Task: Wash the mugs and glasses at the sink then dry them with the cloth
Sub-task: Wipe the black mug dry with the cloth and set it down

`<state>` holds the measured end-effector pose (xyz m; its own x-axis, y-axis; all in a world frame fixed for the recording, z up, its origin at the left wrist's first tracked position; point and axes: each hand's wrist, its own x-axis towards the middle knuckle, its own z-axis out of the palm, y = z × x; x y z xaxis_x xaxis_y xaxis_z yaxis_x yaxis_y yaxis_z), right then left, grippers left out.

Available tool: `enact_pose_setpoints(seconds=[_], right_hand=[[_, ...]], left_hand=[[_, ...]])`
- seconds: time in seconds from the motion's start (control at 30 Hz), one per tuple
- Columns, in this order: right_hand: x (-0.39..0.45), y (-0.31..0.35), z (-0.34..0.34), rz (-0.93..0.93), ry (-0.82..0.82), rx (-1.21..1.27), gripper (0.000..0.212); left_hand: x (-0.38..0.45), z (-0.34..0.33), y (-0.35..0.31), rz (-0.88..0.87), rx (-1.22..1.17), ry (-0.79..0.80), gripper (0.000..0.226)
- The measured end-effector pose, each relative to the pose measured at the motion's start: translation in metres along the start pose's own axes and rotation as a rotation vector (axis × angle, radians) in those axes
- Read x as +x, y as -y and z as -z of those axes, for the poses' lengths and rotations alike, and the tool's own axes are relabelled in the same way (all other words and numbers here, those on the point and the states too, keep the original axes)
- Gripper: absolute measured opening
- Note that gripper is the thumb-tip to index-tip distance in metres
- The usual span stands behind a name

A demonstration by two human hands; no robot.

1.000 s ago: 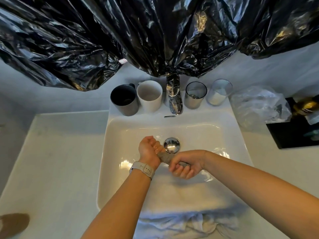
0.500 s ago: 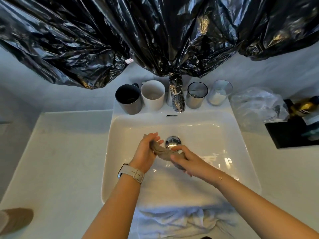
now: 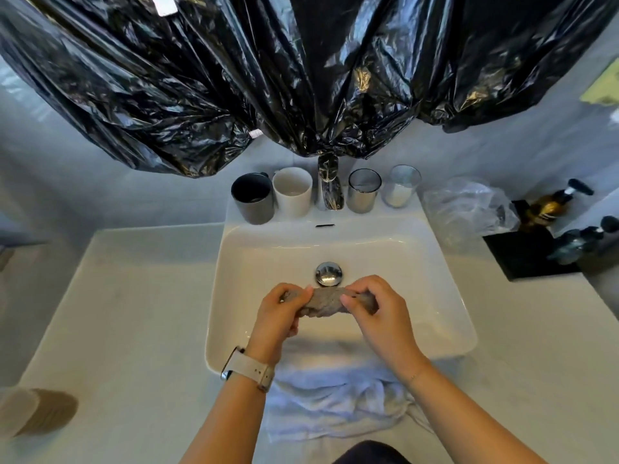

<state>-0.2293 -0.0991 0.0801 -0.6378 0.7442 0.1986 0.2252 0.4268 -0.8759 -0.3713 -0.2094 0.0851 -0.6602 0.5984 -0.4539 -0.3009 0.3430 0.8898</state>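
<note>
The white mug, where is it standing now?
In the head view the white mug stands upright on the sink's back ledge, left of the tap, beside the dark grey mug.

Both forearms reaching forward, wrists level. Left hand (image 3: 279,313) and right hand (image 3: 378,309) side by side, fingers (image 3: 351,298) curled shut, thumbs nearest, knuckles away, gripping something between them.

The white table (image 3: 134,313) carries the sink (image 3: 445,313). Left of the sink, at the table's near corner, lies a tan disc (image 3: 37,413); right of it, a clear bag (image 3: 465,209) and black tray (image 3: 522,259).
</note>
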Motion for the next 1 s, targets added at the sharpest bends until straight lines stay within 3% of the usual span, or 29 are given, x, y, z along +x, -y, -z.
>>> enact_pose_setpoints(seconds=[0.1, 0.2, 0.23, 0.37, 0.5, 0.53, 0.6, 0.7, 0.87, 0.93, 1.0], right_hand=[[-0.006, 0.009, -0.002, 0.24, -0.051, -0.24, 0.002], [-0.008, 0.016, -0.002, 0.173, -0.083, -0.237, 0.005], [-0.006, 0.018, -0.001, 0.1, -0.082, -0.191, 0.009], [0.005, 0.029, 0.008, -0.232, -0.055, 0.184, 0.021], [0.008, 0.038, 0.016, -0.346, 0.034, 0.481, 0.012], [0.007, 0.037, 0.018, -0.374, 0.032, 0.536, 0.019], [0.006, 0.034, 0.021, -0.416, 0.027, 0.601, 0.039], [0.006, 0.029, 0.024, -0.35, 0.118, 0.533, 0.054], [0.011, 0.022, 0.04, -0.087, 0.163, 0.284, 0.047], [0.015, 0.017, 0.052, -0.077, 0.139, 0.22, 0.049], [0.021, 0.016, 0.058, -0.091, 0.168, 0.181, 0.036]], left_hand=[[-0.007, 0.002, -0.006, -0.181, 0.344, -0.076, 0.035], [-0.01, 0.007, -0.011, -0.269, 0.724, -0.04, 0.024], [-0.011, 0.01, -0.013, -0.264, 0.759, 0.01, 0.019], [-0.026, 0.015, -0.017, -0.466, 0.641, 0.114, 0.039], [-0.033, 0.011, -0.017, -0.689, 0.646, -0.069, 0.014], [-0.032, 0.01, -0.017, -0.702, 0.67, -0.109, 0.008], [-0.03, 0.009, -0.015, -0.692, 0.664, -0.126, 0.017], [-0.026, 0.011, -0.019, -0.522, 0.29, -0.064, 0.031], [-0.008, 0.021, -0.055, -0.209, -0.132, -0.052, 0.037], [-0.002, 0.025, -0.071, -0.153, -0.143, -0.034, 0.04], [0.001, 0.024, -0.083, -0.177, 0.046, 0.043, 0.042]])
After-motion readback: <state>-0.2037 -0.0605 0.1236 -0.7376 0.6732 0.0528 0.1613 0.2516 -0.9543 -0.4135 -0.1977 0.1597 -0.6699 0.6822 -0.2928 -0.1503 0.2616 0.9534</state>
